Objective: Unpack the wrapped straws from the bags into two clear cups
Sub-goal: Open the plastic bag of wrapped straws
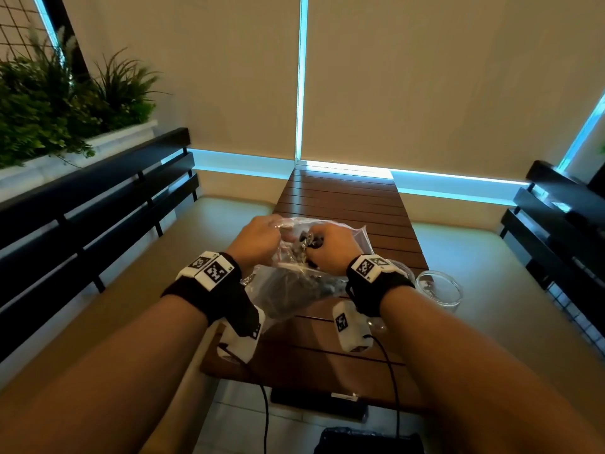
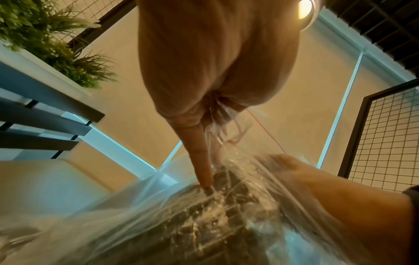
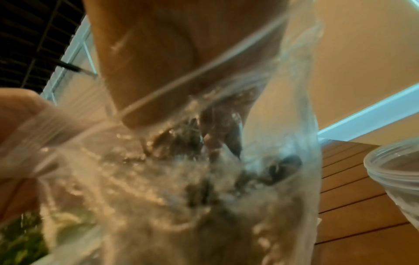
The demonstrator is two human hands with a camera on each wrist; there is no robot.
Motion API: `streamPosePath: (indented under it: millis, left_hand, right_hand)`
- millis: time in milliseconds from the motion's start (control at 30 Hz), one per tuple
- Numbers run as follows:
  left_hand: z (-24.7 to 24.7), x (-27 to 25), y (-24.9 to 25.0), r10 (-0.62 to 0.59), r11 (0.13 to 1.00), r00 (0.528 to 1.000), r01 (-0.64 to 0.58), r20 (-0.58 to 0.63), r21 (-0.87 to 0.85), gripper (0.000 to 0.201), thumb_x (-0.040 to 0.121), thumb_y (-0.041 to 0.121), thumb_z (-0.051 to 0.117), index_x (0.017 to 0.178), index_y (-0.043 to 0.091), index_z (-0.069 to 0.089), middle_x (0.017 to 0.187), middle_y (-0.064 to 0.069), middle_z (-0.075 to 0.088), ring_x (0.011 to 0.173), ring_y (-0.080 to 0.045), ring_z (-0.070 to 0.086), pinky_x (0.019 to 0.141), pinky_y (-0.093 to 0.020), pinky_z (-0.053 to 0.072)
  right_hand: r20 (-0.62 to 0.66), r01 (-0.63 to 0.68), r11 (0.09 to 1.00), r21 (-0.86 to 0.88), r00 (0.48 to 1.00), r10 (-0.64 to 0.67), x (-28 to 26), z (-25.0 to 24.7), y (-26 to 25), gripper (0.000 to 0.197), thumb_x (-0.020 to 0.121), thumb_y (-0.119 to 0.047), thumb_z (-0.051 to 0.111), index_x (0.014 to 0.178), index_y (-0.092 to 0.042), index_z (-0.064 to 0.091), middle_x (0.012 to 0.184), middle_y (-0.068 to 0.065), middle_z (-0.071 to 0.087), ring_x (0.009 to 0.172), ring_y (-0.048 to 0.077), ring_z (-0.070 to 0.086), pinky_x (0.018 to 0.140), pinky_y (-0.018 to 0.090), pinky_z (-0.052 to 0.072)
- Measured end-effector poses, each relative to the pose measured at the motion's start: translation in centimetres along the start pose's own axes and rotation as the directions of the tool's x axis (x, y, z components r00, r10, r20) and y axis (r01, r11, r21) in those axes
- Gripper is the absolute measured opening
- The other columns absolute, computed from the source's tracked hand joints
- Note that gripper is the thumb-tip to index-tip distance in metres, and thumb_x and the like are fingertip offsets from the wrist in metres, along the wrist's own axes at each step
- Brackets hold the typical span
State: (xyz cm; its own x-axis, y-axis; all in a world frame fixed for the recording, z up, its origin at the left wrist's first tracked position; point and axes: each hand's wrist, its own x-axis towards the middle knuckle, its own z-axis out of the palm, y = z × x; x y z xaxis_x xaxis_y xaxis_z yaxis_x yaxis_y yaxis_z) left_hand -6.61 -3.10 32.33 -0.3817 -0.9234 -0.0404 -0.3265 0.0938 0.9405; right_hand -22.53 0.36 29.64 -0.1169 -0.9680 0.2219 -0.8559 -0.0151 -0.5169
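A clear plastic zip bag point(image 1: 355, 237) of dark wrapped straws point(image 1: 291, 290) stands up off the wooden slat table point(image 1: 343, 198). My left hand point(image 1: 262, 237) pinches the bag's film at its top left edge, index finger point(image 2: 201, 161) stretched down along the bag point(image 2: 136, 224). My right hand point(image 1: 330, 253) is at the bag's mouth, fingers curled around the dark straw ends point(image 3: 192, 143); the bag's film and zip strip point(image 3: 294, 125) blur this. A clear cup point(image 1: 438, 286) stands empty right of my right wrist, its rim point(image 3: 396, 170) close by.
Dark slatted benches run along the left point(image 1: 98, 198) and right point(image 1: 556, 208) of the narrow table. A planter with green plants point(image 1: 49, 109) sits behind the left bench. Beige blinds close off the far side. A black item point(image 1: 320, 404) lies on the floor under the table's near end.
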Motion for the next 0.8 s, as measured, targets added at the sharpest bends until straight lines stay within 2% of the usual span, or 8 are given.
streamPosePath:
  millis: [100, 167, 233, 333, 433, 633, 700, 800]
  left_hand:
    - [0.2, -0.5, 2.2, 0.034, 0.999, 0.998, -0.035, -0.059, -0.022, 0.023, 0.083, 0.002, 0.052, 0.089, 0.015, 0.071, 0.096, -0.011, 0.073, 0.085, -0.031, 0.067, 0.073, -0.044, 0.058]
    - [0.4, -1.1, 3.6, 0.054, 0.998, 0.995, -0.056, -0.081, -0.027, 0.025, 0.083, 0.000, 0.050, 0.093, 0.012, 0.070, 0.096, -0.012, 0.073, 0.093, -0.037, 0.068, 0.082, -0.060, 0.056]
    - [0.7, -1.9, 4.8, 0.061, 0.997, 0.993, -0.064, -0.097, -0.032, 0.025, 0.085, -0.002, 0.048, 0.099, 0.006, 0.067, 0.099, -0.015, 0.071, 0.098, -0.039, 0.066, 0.084, -0.063, 0.053]
    - [1.2, -2.7, 5.7, 0.067, 0.995, 0.991, -0.075, -0.119, -0.062, 0.025, 0.083, -0.005, 0.050, 0.102, 0.001, 0.065, 0.102, -0.019, 0.068, 0.097, -0.041, 0.066, 0.083, -0.059, 0.056]
    - [1.6, -3.2, 5.8, 0.079, 0.997, 0.991, -0.081, -0.105, -0.014, 0.020, 0.085, -0.006, 0.053, 0.096, 0.004, 0.067, 0.092, -0.014, 0.066, 0.088, -0.033, 0.065, 0.078, -0.046, 0.057]
    - [2.0, -2.1, 5.2, 0.042, 0.994, 0.996, -0.050, -0.081, -0.100, 0.034, 0.090, -0.008, 0.040, 0.107, 0.004, 0.067, 0.094, -0.013, 0.069, 0.083, -0.026, 0.066, 0.063, -0.034, 0.056]
    - [2.2, -1.5, 5.5, 0.042, 0.992, 0.998, -0.046, -0.041, -0.116, 0.032, 0.094, -0.005, 0.039, 0.107, 0.005, 0.067, 0.097, -0.014, 0.070, 0.086, -0.026, 0.067, 0.064, -0.033, 0.058]
    - [2.2, 0.2, 6.2, 0.040, 0.996, 0.999, -0.040, -0.004, -0.075, 0.028, 0.092, -0.003, 0.044, 0.107, 0.002, 0.067, 0.104, -0.021, 0.070, 0.094, -0.035, 0.067, 0.079, -0.048, 0.057]
  right_hand:
    - [-0.016, 0.002, 0.982, 0.188, 1.000, 0.001, -0.3, -1.8, -0.4, 0.033, 0.077, -0.014, 0.073, 0.109, -0.017, 0.066, 0.096, -0.003, 0.065, 0.087, 0.013, 0.059, 0.080, 0.023, 0.045]
    - [0.024, -0.002, 0.952, 0.305, 1.000, -0.006, -0.5, -2.6, -0.2, 0.054, 0.072, -0.014, 0.077, 0.122, -0.021, 0.059, 0.102, -0.007, 0.064, 0.095, 0.012, 0.061, 0.091, 0.030, 0.050]
    - [-0.029, 0.035, 0.939, 0.343, 0.999, -0.027, -0.8, -3.2, 0.1, 0.060, 0.066, -0.026, 0.078, 0.120, -0.034, 0.055, 0.106, -0.009, 0.066, 0.098, 0.014, 0.064, 0.093, 0.038, 0.053]
    - [-0.129, 0.113, 0.958, 0.265, 0.988, -0.081, -1.3, -3.9, 0.1, 0.046, 0.068, -0.042, 0.076, 0.111, -0.039, 0.058, 0.113, -0.017, 0.063, 0.094, 0.009, 0.064, 0.090, 0.032, 0.052]
    - [-0.110, 0.127, 0.943, 0.308, 0.989, -0.098, -1.6, -3.7, 0.1, 0.038, 0.069, -0.049, 0.074, 0.103, -0.036, 0.063, 0.102, -0.016, 0.067, 0.089, 0.007, 0.065, 0.086, 0.038, 0.055]
    - [-0.083, 0.199, 0.940, 0.278, 0.980, -0.183, -1.4, -4.3, 0.0, 0.032, 0.081, -0.027, 0.072, 0.110, -0.019, 0.062, 0.099, -0.003, 0.067, 0.087, 0.012, 0.063, 0.082, 0.027, 0.054]
    - [-0.144, 0.217, 0.954, 0.208, 0.971, -0.190, -0.7, -3.8, 0.5, 0.025, 0.081, -0.031, 0.069, 0.102, -0.020, 0.063, 0.095, -0.004, 0.067, 0.087, 0.014, 0.062, 0.084, 0.034, 0.053]
    - [-0.306, 0.242, 0.958, 0.157, 0.934, -0.186, 0.7, -3.5, 1.1, 0.019, 0.085, -0.038, 0.063, 0.087, -0.019, 0.060, 0.086, -0.006, 0.063, 0.079, 0.011, 0.056, 0.076, 0.028, 0.047]
